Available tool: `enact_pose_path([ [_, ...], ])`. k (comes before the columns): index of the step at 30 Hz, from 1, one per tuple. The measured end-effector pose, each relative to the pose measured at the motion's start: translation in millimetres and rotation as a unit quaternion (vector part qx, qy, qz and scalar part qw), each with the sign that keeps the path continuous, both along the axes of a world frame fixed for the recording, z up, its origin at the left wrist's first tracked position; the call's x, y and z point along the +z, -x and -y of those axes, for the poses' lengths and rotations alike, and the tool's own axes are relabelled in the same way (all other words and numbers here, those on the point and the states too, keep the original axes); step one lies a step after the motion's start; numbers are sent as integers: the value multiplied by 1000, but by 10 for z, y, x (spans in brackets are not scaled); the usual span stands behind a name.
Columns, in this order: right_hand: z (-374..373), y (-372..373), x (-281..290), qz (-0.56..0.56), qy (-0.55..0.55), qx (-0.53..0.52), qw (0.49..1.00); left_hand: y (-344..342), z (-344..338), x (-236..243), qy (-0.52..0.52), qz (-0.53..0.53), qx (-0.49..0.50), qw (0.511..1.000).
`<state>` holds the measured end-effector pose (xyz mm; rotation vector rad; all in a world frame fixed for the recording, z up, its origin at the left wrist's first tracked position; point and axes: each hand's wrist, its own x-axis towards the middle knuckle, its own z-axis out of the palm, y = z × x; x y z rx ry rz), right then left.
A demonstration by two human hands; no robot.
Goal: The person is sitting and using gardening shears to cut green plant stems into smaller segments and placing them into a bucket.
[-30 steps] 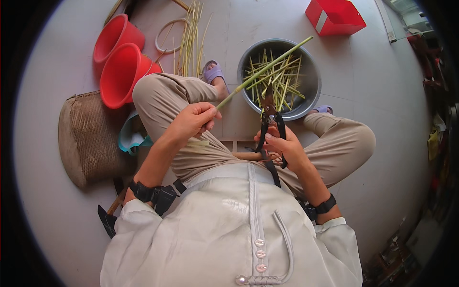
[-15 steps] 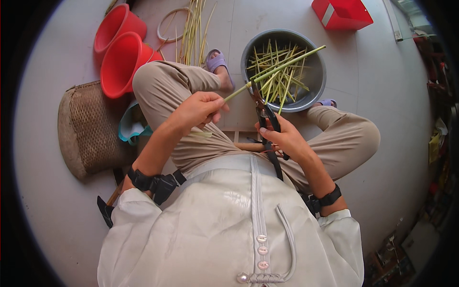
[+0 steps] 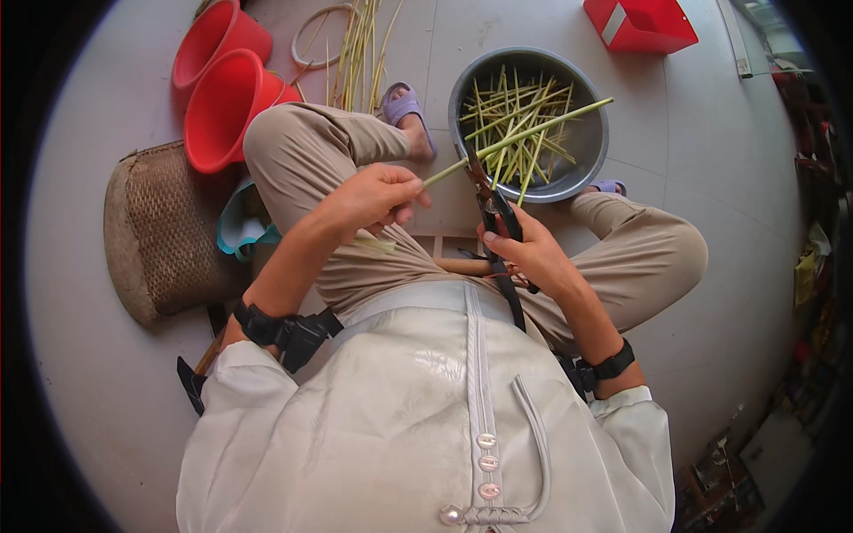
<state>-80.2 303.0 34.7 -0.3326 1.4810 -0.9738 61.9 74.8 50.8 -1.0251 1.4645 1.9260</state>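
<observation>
My left hand [image 3: 382,197] is closed around the near end of a long green stalk [image 3: 577,115]. The stalk slants up and to the right across a grey metal basin [image 3: 606,133], its far tip past the rim. Black-handled pruning shears [image 3: 488,202] are gripped in my right hand [image 3: 530,253], over my lap. Their blades meet the stalk near the basin's left edge, a short way from my left fingers; whether they have cut into it I cannot make out. Many cut green stalk pieces [image 3: 506,162] lie crisscrossed in the basin.
Two red buckets [image 3: 218,111] lean at the left, above a woven basket [image 3: 173,240] and a light-blue container [image 3: 244,222]. Long stalks [image 3: 358,58] and a pale hoop [image 3: 306,62] lie beyond my left foot. A red bin [image 3: 641,27] stands at the far right.
The far part of the stalk sits a little lower over the basin than before. Both hands keep their grips, and the whole view has shifted slightly.
</observation>
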Motion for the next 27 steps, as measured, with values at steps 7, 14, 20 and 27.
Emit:
enact_pose_path([
  [7, -67, -126, -420, -5, 55, -48, 997, 111, -45, -50, 28, 9, -26, 999],
  [14, -49, -143, -844, 81, 113, -122, 983, 320, -40, -346, 168, -18, -118, 979],
  [20, -57, -26, -910, 136, 84, -174, 972, 637, -22, -626, 166, 11, -149, 975],
  [27, -115, 87, -1056, 125, 44, -200, 971, 897, 92, -831, 40, 65, -123, 989],
])
